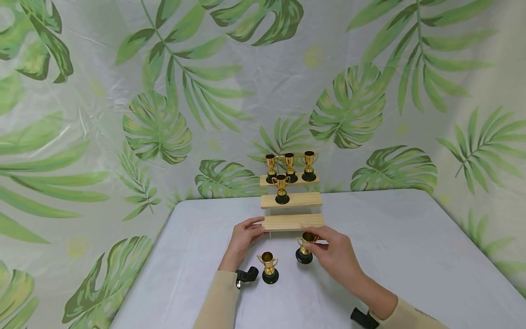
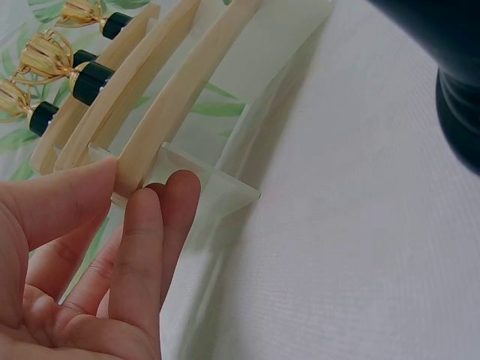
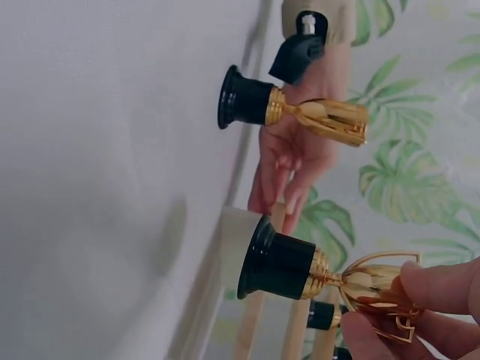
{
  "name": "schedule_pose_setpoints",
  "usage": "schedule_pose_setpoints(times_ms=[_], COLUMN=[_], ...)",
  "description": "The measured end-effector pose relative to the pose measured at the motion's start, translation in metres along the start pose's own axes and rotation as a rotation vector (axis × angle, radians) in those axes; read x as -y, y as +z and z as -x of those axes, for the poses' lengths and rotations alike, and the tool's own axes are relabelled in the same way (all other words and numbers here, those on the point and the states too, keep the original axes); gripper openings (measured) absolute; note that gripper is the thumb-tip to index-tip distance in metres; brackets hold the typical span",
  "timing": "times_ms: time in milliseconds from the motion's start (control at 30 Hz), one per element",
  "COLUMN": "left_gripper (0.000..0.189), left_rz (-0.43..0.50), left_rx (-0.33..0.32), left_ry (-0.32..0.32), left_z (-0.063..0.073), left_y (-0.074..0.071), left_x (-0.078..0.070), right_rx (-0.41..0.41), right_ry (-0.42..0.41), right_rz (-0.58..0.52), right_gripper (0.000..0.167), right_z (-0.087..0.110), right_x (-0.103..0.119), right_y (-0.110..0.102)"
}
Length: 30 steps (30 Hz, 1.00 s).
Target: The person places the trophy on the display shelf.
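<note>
My right hand [image 1: 337, 253] pinches a small gold trophy cup [image 1: 304, 257] with a black base by its bowl and handle. In the right wrist view its base [image 3: 277, 259] hangs above the white table, apart from its shadow. My left hand [image 1: 242, 240] holds the left end of the lowest wooden step [image 1: 292, 222] of a three-tier display stand, thumb on one side and fingertips on the other. Another trophy cup [image 1: 269, 270] stands upright on the table between my forearms, in front of the stand.
Three trophy cups [image 1: 290, 168] stand in a row on the top step. One more trophy cup [image 1: 281, 189] is on the left part of the middle step [image 1: 306, 199]. Clear side panels [image 2: 206, 176] support the steps. Behind the table [image 1: 390, 237] hangs a leaf-patterned cloth [image 1: 255, 91].
</note>
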<state>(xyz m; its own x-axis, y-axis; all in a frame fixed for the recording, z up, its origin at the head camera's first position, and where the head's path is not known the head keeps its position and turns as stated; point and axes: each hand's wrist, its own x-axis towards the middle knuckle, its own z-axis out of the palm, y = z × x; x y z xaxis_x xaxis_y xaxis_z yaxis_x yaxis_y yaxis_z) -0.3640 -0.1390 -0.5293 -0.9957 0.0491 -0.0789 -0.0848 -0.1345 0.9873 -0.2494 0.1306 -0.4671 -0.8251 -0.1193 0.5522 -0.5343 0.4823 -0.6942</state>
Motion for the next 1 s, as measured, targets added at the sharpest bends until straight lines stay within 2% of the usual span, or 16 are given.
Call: schedule_pose_setpoints(times_ms=[667, 1000], left_gripper=[0.039, 0.038], left_rz=[0.017, 0.017], left_rx=[0.013, 0.019], left_ry=[-0.005, -0.002], left_z=[-0.002, 0.0], left_y=[-0.002, -0.001], left_x=[0.001, -0.002], right_rx=[0.008, 0.017], right_ry=[-0.026, -0.001], right_rz=[0.053, 0.09], right_gripper=[0.039, 0.036], right_z=[-0.021, -0.036], right_x=[-0.004, -0.004], right_y=[-0.005, -0.009])
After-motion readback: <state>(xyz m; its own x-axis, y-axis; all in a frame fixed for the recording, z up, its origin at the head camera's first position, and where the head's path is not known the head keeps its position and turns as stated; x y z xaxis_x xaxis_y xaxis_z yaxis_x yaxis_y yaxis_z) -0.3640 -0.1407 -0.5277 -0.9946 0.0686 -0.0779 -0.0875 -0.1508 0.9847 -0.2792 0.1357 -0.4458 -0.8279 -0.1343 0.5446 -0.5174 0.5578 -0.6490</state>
